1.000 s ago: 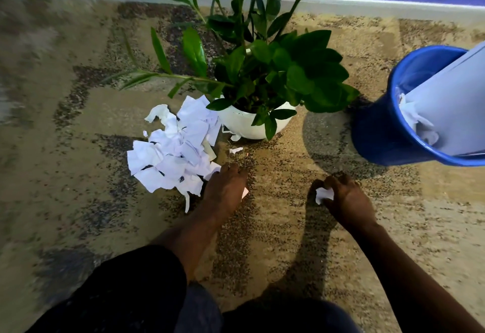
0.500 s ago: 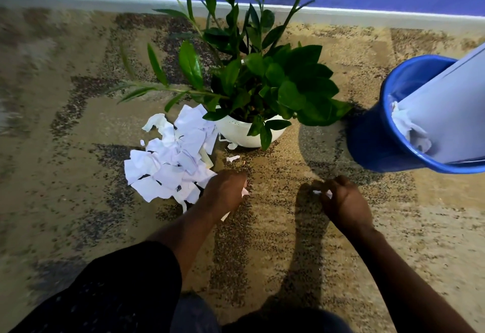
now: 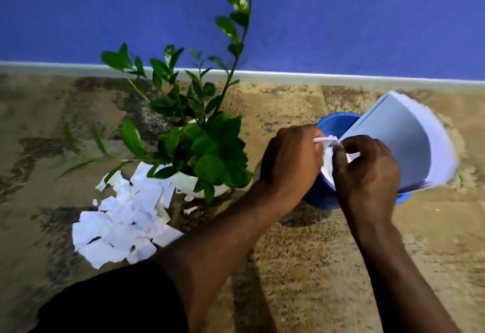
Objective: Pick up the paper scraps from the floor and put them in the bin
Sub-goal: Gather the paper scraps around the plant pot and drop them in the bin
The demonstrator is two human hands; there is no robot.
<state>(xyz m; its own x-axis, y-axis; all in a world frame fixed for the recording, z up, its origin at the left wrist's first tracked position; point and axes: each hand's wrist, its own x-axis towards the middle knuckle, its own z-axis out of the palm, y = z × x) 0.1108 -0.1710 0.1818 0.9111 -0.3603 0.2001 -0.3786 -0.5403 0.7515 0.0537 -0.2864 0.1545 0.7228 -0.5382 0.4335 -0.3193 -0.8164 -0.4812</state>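
A heap of white paper scraps [image 3: 126, 222] lies on the carpet left of the plant pot. The blue bin [image 3: 336, 125] stands at the right, mostly hidden behind my hands, with a large curved stack of white sheets [image 3: 404, 143] leaning in it. My left hand [image 3: 288, 159] and my right hand [image 3: 367, 172] are both raised over the bin's near rim, each pinching white paper scraps [image 3: 326, 146] between them.
A green plant in a white pot [image 3: 189, 183] stands between the scrap heap and the bin. A small loose scrap [image 3: 190, 210] lies in front of the pot. A blue wall with a white skirting [image 3: 315, 76] closes the far side. My dark-clothed knee [image 3: 112, 301] is at the bottom left.
Both hands have lifted from the carpet with scraps and moved up and right to the bin's rim. The camera has tilted up, showing more wall.
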